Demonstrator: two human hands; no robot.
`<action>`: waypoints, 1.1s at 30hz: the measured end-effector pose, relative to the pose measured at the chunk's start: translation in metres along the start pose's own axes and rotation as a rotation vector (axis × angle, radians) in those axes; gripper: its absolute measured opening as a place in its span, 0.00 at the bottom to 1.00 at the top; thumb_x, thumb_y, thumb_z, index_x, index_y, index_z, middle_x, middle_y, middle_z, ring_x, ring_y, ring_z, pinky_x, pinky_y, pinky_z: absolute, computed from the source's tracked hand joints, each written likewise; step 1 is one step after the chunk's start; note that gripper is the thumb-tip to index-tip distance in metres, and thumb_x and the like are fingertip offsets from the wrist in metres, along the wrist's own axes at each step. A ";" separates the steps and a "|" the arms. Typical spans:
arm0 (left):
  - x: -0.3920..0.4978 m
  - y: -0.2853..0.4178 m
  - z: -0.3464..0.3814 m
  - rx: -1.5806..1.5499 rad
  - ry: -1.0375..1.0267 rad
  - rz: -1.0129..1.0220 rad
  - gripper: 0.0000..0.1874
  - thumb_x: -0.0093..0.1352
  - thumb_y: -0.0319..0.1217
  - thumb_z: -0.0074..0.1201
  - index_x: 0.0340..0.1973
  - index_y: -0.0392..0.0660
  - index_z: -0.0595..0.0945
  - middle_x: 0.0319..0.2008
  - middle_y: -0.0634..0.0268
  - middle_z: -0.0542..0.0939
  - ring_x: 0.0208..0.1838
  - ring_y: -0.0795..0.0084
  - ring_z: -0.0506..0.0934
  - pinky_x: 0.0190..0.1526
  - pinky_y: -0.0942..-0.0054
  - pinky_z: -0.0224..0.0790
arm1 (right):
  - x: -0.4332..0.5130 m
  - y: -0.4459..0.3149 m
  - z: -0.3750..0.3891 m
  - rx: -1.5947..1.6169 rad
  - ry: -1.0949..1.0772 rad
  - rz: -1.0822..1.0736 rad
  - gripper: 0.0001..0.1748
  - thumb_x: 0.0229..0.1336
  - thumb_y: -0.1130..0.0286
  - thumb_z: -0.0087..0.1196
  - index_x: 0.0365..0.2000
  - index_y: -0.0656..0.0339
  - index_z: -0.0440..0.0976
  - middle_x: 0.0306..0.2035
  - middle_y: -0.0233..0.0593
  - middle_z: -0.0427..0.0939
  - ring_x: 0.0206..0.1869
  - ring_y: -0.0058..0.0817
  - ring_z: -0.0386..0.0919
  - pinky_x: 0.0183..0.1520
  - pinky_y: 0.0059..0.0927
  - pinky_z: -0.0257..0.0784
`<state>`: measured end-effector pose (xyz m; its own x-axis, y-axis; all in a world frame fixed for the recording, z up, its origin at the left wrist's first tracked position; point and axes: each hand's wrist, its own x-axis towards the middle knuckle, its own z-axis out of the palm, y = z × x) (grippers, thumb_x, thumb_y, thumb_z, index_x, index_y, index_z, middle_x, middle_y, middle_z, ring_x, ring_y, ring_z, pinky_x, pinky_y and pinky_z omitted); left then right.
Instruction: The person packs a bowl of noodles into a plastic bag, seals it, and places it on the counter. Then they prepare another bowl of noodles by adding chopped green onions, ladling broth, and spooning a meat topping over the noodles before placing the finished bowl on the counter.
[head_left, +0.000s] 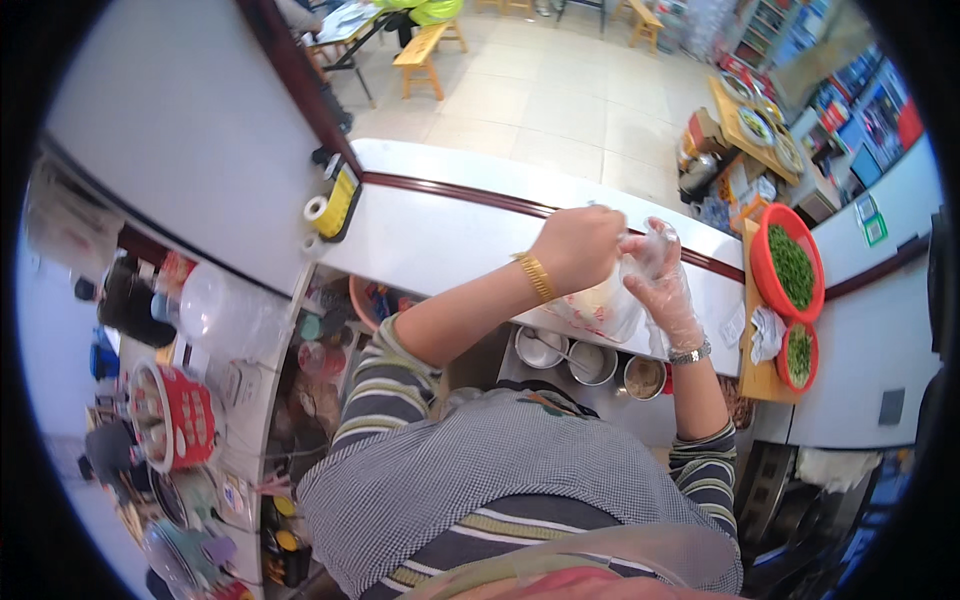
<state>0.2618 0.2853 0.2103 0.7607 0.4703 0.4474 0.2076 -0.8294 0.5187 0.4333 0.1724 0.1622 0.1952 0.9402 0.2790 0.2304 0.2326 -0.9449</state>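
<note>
My left hand (589, 244), bare with a gold bracelet at the wrist, is closed in a fist above the white counter (442, 232). Clear thin plastic shows between its fingertips and my right hand (660, 277), which wears a transparent plastic glove and has a metal watch at the wrist. The right thumb and fingers are bent and apart. A clear plastic bag with red print (589, 311) lies below the hands at the counter's near edge; something pale shows through it. The left fingertips are mostly hidden behind the fist.
Metal containers (592, 364) stand below the counter edge, one with a spoon (551, 341). Red bowls of chopped greens (791, 266) rest on a wooden board (750, 367) at right. A tape roll (315, 208) and yellow-black holder (341, 210) stand left. People sit beyond the counter.
</note>
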 end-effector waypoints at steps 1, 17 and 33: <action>0.005 0.003 0.002 0.044 0.008 -0.009 0.07 0.62 0.29 0.51 0.33 0.43 0.82 0.33 0.54 0.82 0.39 0.53 0.81 0.43 0.56 0.74 | 0.001 0.005 -0.004 -0.041 -0.026 0.052 0.44 0.49 0.69 0.68 0.65 0.61 0.59 0.60 0.45 0.67 0.63 0.37 0.67 0.68 0.43 0.60; -0.067 -0.081 0.099 -0.638 0.625 -0.371 0.11 0.70 0.30 0.52 0.27 0.36 0.77 0.21 0.57 0.74 0.26 0.68 0.71 0.31 0.68 0.65 | 0.045 0.048 -0.003 -0.572 -0.125 0.081 0.19 0.72 0.56 0.47 0.50 0.59 0.77 0.32 0.23 0.75 0.30 0.17 0.66 0.33 0.22 0.67; -0.143 -0.061 0.272 -1.694 0.098 -1.279 0.07 0.73 0.28 0.51 0.46 0.45 0.79 0.42 0.64 0.83 0.44 0.71 0.81 0.44 0.72 0.76 | 0.038 0.053 0.016 0.050 -0.120 0.466 0.20 0.68 0.49 0.51 0.44 0.53 0.82 0.42 0.19 0.77 0.33 0.12 0.61 0.42 0.15 0.65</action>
<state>0.3078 0.1870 -0.0835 0.6459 0.4708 -0.6010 -0.2051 0.8653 0.4575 0.4382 0.2246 0.1202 0.1547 0.9686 -0.1947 0.0976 -0.2111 -0.9726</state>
